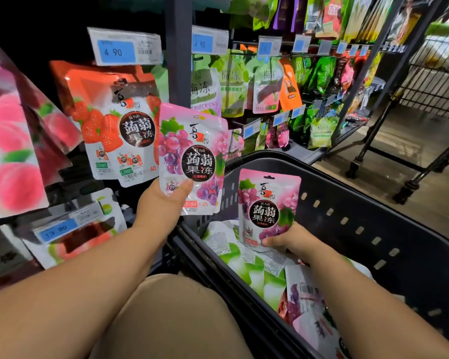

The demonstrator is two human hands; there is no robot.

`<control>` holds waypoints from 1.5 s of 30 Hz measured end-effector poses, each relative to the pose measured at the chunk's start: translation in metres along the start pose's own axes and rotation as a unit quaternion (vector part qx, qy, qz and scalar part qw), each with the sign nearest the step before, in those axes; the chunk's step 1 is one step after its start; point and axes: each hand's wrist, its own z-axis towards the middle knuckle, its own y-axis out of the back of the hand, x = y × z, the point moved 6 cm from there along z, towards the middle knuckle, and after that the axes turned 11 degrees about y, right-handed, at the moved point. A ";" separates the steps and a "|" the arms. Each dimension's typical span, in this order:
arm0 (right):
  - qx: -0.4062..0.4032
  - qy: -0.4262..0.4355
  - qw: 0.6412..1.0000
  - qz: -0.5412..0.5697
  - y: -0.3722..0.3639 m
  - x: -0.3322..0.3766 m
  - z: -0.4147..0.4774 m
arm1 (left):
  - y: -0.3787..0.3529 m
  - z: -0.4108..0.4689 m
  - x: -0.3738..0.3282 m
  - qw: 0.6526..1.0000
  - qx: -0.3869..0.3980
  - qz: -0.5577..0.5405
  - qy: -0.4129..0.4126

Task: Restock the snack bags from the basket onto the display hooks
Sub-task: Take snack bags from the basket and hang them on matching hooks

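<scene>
Progress looks partial — left hand point(163, 203) grips a grape bag point(192, 156) raised beside the hung strawberry bags point(114, 120), not yet hooked; right hand point(293, 242) fingers point(272, 240) pinch a second grape bag point(268, 211) above the basket point(373, 229); many loose bags point(246, 265) lie inside — unhung.

Single head-worn wide-angle view, looking forward and down over person's lap. Close range: both forearms enter from bottom edge. Left hand point(163, 203) with raised snack bag point(192, 156) sits near frame centre. Right hand point(293, 240) with lower snack bag point(268, 206) sits right of centre. Very near display rack point(178, 60) fills left and top, receding toward upper right. Basket point(399, 229) seen from above, lower right. Floor point(412, 151) at right edge.
</scene>
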 end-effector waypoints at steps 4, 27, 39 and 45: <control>-0.019 -0.005 0.999 0.036 -0.001 -0.002 0.002 | 0.005 -0.005 0.003 0.998 0.021 -0.053 0.013; 0.077 0.333 0.911 0.232 -0.082 0.253 -0.025 | 0.150 -0.056 -0.056 0.981 -0.088 -0.154 -0.075; 0.166 0.385 0.861 0.289 -0.154 0.360 -0.027 | 0.239 -0.069 -0.115 0.961 -0.185 -0.154 -0.134; 0.205 0.416 0.842 0.276 -0.191 0.431 -0.033 | 0.288 -0.074 -0.148 0.950 -0.214 -0.160 -0.163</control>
